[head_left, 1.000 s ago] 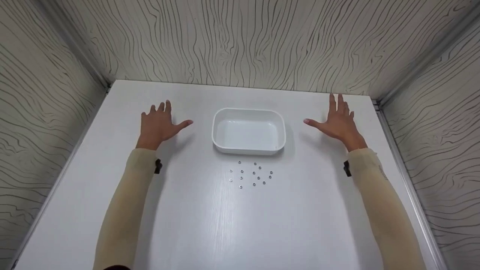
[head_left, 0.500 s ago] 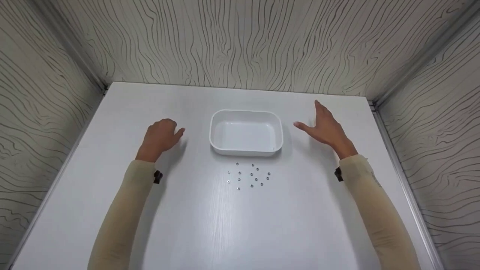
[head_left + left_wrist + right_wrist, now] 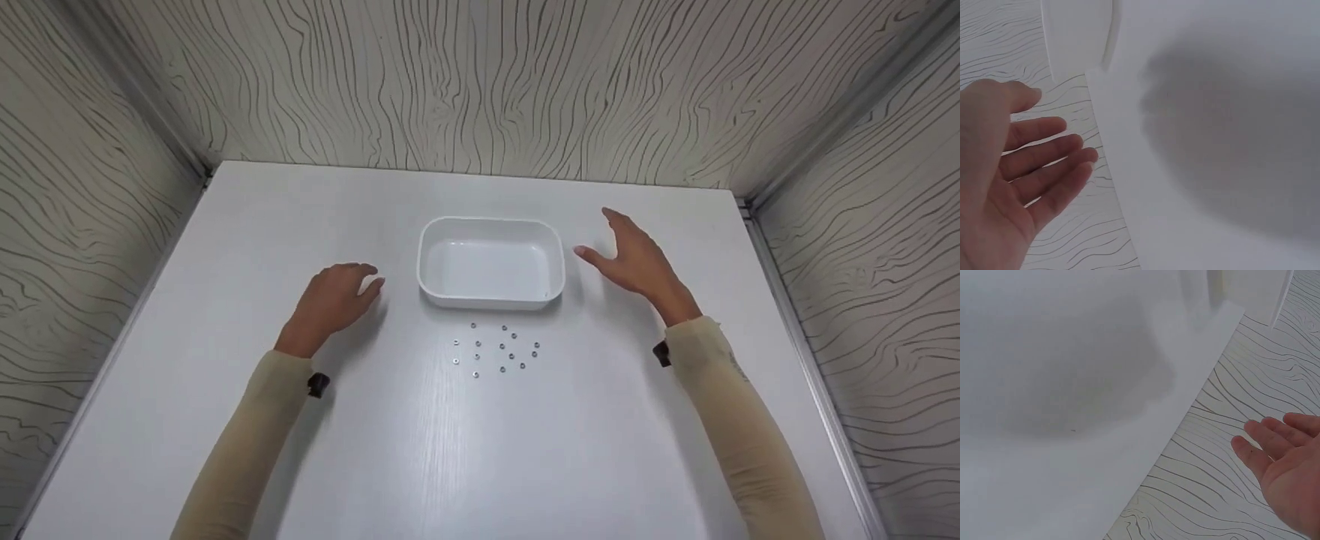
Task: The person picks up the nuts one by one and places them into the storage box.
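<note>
White tray (image 3: 491, 271), cropped in wrist views, opening upward, long axis left-to-right, is flanked by loosely spread left hand (image 3: 334, 300) and right hand (image 3: 637, 259), with metal bits (image 3: 502, 346), too small to be identified, scattered near.

Bright, diffuse light, apparently from overhead, fills the head view, laying a pale streak of glare on the table (image 3: 442, 442) and small glints inside the tray (image 3: 491, 304). Soft shadows fall inward of the left sleeve (image 3: 240, 450) and right sleeve (image 3: 754, 450), and under the tray's near edge. Both wrist views are greyer and hazy, each with one broad, blurry-edged shadow.
</note>
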The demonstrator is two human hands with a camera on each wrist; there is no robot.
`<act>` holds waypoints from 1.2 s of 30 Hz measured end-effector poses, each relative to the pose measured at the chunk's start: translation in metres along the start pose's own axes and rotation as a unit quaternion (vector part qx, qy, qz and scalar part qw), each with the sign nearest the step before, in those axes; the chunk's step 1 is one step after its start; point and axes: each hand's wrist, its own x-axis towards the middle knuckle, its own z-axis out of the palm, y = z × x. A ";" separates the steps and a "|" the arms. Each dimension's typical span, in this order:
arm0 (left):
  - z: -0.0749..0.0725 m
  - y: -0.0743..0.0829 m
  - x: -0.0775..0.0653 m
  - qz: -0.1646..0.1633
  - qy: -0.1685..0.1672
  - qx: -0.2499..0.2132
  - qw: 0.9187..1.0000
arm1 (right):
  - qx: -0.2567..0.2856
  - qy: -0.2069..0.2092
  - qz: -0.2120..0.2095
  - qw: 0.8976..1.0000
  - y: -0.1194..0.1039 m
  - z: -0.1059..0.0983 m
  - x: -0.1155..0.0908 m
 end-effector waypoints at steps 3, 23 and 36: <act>0.009 0.007 -0.008 0.034 0.020 -0.013 0.999 | 0.003 0.002 -0.007 1.000 -0.005 0.003 0.000; 0.040 0.044 -0.040 0.167 0.043 0.000 0.985 | 0.016 0.014 -0.033 0.999 -0.027 0.041 -0.005; 0.058 0.063 -0.051 0.237 0.047 0.068 0.968 | -0.013 0.007 -0.044 0.999 -0.043 0.071 -0.006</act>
